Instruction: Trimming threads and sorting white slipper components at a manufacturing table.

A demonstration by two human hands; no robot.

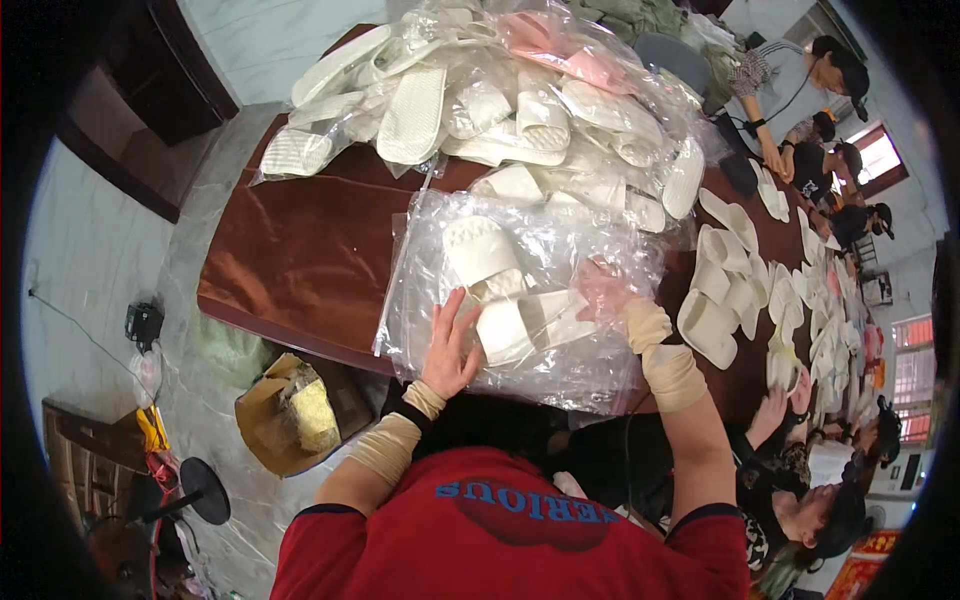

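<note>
A clear plastic bag [425, 300] lies flat on the table in front of me. Two white slide slippers are with it: the upper slipper [478, 250] points away from me, and the lower slipper [505, 333] lies sideways nearer my body. My left hand [452, 345] rests on the bag beside the lower slipper's left end, its fingers stretched out. My right hand [605, 290] is inside the bag at the right end of the lower slipper and grips it there. Plastic glare partly blurs its fingers.
Bagged white slippers [413, 115] and a pink pair [565, 50] form a heap at the far side of the brown-covered table [300, 250]. Loose white slippers [720, 290] spread to the right, where other people [800, 510] sit. An open cardboard box [265, 425] stands on the floor at left.
</note>
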